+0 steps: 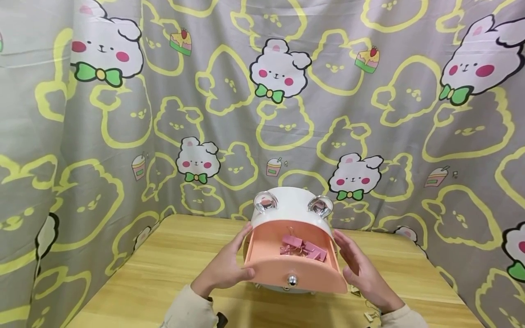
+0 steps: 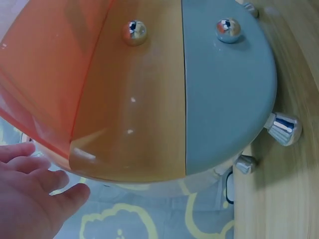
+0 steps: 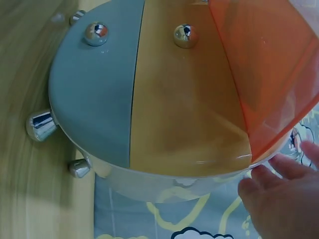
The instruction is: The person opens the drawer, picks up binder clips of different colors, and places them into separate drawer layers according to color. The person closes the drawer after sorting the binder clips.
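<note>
A small rounded white drawer cabinet with two shiny silver ears stands on the table. Its coral top drawer is pulled out, with several pink binder clips lying inside. Beside the cabinet's left side is my left hand, fingers extended and thumb near the drawer front's corner. My right hand mirrors it on the right, fingers loosely straight along the side. From the wrists, a tan middle drawer and a blue-grey bottom drawer appear closed, each with a silver knob.
Small gold-coloured clips lie on the wooden table near my right wrist. A patterned cloth curtain hangs behind and at both sides of the table. Silver feet hold the cabinet up.
</note>
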Demonstrator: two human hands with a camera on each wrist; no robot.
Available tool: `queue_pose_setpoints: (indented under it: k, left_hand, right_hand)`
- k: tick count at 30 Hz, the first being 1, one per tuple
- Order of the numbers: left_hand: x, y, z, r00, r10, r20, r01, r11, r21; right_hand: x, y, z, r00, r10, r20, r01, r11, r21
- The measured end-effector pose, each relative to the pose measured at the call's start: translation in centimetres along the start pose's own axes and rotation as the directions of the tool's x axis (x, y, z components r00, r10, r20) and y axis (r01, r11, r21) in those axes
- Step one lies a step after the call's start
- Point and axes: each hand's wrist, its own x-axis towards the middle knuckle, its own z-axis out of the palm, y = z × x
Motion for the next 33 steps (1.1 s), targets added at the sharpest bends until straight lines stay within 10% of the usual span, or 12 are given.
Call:
queue_pose_setpoints:
  k: [18,25,33]
  left_hand:
    - [0.6,0.8,0.1,0.990,-0.141,0.010,0.141,0.990,-0.016]
    - [1.1,1.5,0.5,0.955,-0.278,-0.103,0.278,0.961,-0.016]
    - [2.0,1.6,1.1,0.943,-0.227,-0.244,0.261,0.958,0.116]
  right_hand:
    - [0.1,0.2,-0.2,0.999,0.048,0.015,-0.047,0.996,-0.074]
    - [0.6,0.5,0.1,0.986,0.132,-0.102,-0.149,0.970,-0.194]
    - [1.3,0.7,0.6,0.958,0.160,-0.238,-0.213,0.953,-0.216]
